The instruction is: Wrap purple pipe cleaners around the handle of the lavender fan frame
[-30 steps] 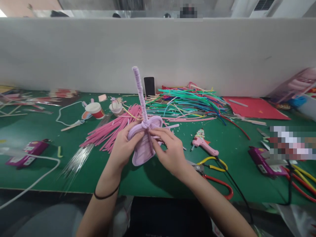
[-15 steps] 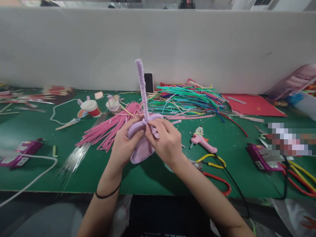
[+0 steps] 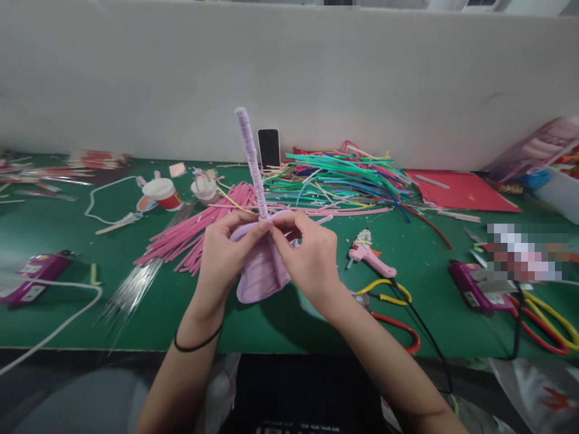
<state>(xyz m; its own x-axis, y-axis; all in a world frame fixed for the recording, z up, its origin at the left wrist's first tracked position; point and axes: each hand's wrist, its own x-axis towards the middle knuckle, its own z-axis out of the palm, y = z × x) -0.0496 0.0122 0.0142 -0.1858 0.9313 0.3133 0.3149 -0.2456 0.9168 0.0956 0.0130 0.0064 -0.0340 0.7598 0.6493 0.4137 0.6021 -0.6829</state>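
I hold a lilac pipe-cleaner piece [image 3: 263, 272], shaped like flat wings, above the green table [image 3: 280, 319]. One lilac pipe-cleaner stem [image 3: 251, 161] rises from its top, leaning slightly left. My left hand [image 3: 221, 259] grips the piece's left side, thumb and fingers pinched at the stem's base. My right hand [image 3: 310, 259] closes on the right side, its fingertips pinching at the same spot. A black band circles my left wrist.
A pink pipe-cleaner bundle [image 3: 194, 232] lies behind my hands, a multicoloured pile [image 3: 339, 178] further back. A pink glue gun [image 3: 370, 259], red-and-yellow pliers [image 3: 391, 313], a paper cup [image 3: 163, 194], a phone [image 3: 268, 147], purple tools [image 3: 31, 274] and a white partition [image 3: 289, 78] surround them.
The stem has tilted further left. Both hands have shifted their fingertips up to the stem's base, and the winged piece hangs a little lower below them.
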